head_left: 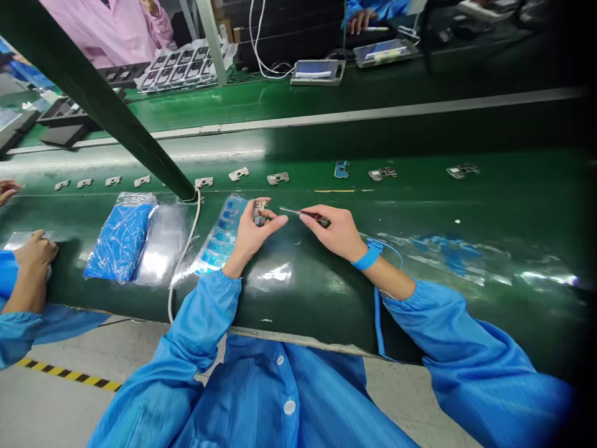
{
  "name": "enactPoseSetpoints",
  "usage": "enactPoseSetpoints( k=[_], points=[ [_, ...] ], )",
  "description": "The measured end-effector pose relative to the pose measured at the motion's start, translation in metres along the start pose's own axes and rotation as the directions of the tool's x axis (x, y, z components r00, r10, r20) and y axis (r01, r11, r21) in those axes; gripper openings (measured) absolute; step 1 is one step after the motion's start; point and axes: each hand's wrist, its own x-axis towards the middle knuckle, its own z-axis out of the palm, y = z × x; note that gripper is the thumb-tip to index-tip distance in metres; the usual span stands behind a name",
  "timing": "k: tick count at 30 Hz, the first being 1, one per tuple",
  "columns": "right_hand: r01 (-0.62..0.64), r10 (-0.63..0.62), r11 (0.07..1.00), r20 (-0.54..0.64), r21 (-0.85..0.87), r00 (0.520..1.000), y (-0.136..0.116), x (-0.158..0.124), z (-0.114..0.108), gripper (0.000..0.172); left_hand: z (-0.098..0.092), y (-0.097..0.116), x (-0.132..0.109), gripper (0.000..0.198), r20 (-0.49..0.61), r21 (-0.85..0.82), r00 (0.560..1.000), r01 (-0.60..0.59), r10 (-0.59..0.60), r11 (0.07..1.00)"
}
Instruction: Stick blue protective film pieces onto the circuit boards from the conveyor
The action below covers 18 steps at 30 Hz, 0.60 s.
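My left hand [252, 233] is closed around a small circuit board [260, 213], gripping it between thumb and fingers above the bench. To its right, my right hand [333, 230] pinches a pair of tweezers [291, 211] with a dark body. Their thin metal tip points left at the board and stays a short gap away from it. Beside my left wrist lies a clear sheet of blue stickers [219, 239]. A blue wrist strap [368, 254] with a coiled cord circles my right wrist.
Several similar boards [278, 178] lie in a row along the green belt [308, 149], one blue-covered board [341, 169] among them. A blue plastic-wrapped pack [119, 239], a white cable [186, 249] and a green post [116, 112] stand left. Co-workers' hands [35, 255] show left and across.
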Motion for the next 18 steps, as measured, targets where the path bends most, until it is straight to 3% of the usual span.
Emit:
enactPoseSetpoints(
  k=[2,4,7,10,12,14,15,18],
  points=[
    [-0.165,0.17,0.959,0.002,0.229,0.986,-0.007,-0.002,-0.004,0.034,0.01,0.003,-0.008,0.07,0.129,0.033,0.992,-0.001,-0.004,0.999],
    [-0.282,0.313,0.845,0.008,0.453,0.95,-0.012,-0.004,-0.009,0.037,0.015,0.008,-0.016,0.067,0.201,0.035,0.979,0.035,-0.042,0.999],
    [-0.297,0.461,0.691,-0.085,0.659,0.883,-0.015,-0.007,-0.021,0.033,0.001,0.029,-0.03,0.063,0.226,-0.006,0.966,0.127,-0.123,0.992],
    [-0.213,0.464,0.718,-0.228,0.663,0.856,-0.011,-0.011,-0.034,0.03,-0.052,0.066,-0.042,0.056,0.127,-0.005,0.985,0.117,-0.115,0.993],
    [-0.188,0.421,0.772,-0.266,0.607,0.867,-0.007,-0.014,-0.04,0.028,-0.105,0.09,-0.048,0.057,-0.104,0.093,0.994,0.029,-0.019,0.995],
    [-0.2,0.393,0.796,-0.236,0.572,0.889,-0.005,-0.018,-0.041,0.027,-0.159,0.105,-0.05,0.059,-0.333,0.271,0.941,0.029,0.066,0.962],
    [-0.212,0.384,0.802,-0.211,0.558,0.899,-0.004,-0.02,-0.04,0.027,-0.184,0.108,-0.05,0.056,-0.414,0.367,0.907,0.09,0.076,0.926],
    [-0.249,0.363,0.826,-0.139,0.506,0.921,-0.006,-0.023,-0.037,0.031,-0.235,0.1,-0.041,0.038,-0.492,0.469,0.868,0.199,0.068,0.861]
  ],
)
